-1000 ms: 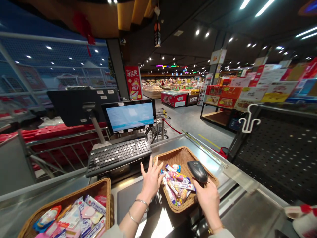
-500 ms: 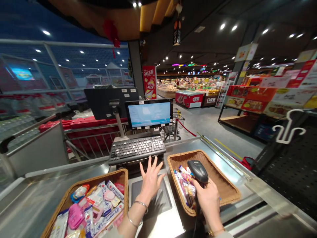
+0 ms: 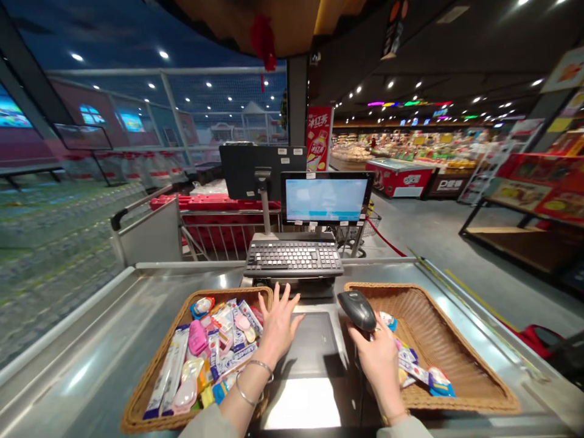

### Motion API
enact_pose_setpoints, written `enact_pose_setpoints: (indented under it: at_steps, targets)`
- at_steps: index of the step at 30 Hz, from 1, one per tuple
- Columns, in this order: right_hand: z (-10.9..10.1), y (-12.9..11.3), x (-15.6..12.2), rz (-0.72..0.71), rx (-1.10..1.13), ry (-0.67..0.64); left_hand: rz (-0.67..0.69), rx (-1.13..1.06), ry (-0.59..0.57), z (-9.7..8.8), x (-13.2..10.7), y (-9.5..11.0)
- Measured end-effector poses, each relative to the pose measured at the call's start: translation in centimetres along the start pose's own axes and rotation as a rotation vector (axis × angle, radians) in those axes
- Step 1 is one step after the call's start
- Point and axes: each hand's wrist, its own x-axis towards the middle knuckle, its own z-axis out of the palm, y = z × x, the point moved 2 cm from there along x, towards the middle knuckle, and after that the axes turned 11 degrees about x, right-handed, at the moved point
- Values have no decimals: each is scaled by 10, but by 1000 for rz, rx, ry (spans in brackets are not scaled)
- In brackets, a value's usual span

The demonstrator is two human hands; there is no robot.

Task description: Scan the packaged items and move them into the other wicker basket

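With fingers spread, my left hand (image 3: 278, 322) hovers by the right rim of the left wicker basket (image 3: 137, 398), holding nothing. Small wrapped sweets and snack packs (image 3: 223, 331) fill that basket, a pink pack (image 3: 198, 337) among them. My right hand (image 3: 378, 359) grips a black barcode scanner (image 3: 358, 310) by its handle, its head tilted up and left. Behind that hand lies the right wicker basket (image 3: 456, 328), with a few snack packs (image 3: 440, 382) at its left side. My right hand and the scanner hide part of its contents.
A keyboard (image 3: 294, 258) and a lit monitor (image 3: 326, 201) stand at the back of the metal counter (image 3: 91, 359). A flat dark plate (image 3: 314, 344) lies between the baskets. Past the counter are a metal railing (image 3: 228, 234) and a red freezer (image 3: 399, 177).
My view has turned left, so the counter things sit further right. More of the left basket shows, and different packs show in the right basket. Both hands keep much the same pose.
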Motion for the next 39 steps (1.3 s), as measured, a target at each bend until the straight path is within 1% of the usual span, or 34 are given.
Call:
enact_pose_setpoints:
  at_steps: [3,7,9,12,14,18,21,24,28,34,39]
  targets:
    - [15,-3,-5,15,-12,-97,-42,21,-11,0,-11,-16]
    - [33,-9,-13,-34,-1,-178,-97,63,-38,-4,-24,-35]
    - [42,-11,-16,-58,1,-211,-123,89,-45,-5,-31,-45]
    - [52,-14,-21,-60,-4,-225,-173,123,-58,-7,-41,-60]
    - [58,-15,-25,-40,1,-228,-213,138,-67,-8,-48,-72]
    - [67,-20,-31,1,17,-282,-276,172,-74,-10,-60,-93]
    - [71,-22,-34,33,13,-318,-302,188,-78,-12,-67,-107]
    - [74,-24,-37,32,14,-346,-314,203,-94,-12,-71,-119]
    - [78,-23,-40,17,18,-351,-268,229,-140,-11,-68,-135]
    - [80,-22,-42,14,9,-362,-124,240,-324,-2,-47,-161]
    - [78,-19,-40,42,-16,-348,-27,215,-417,7,-30,-170]
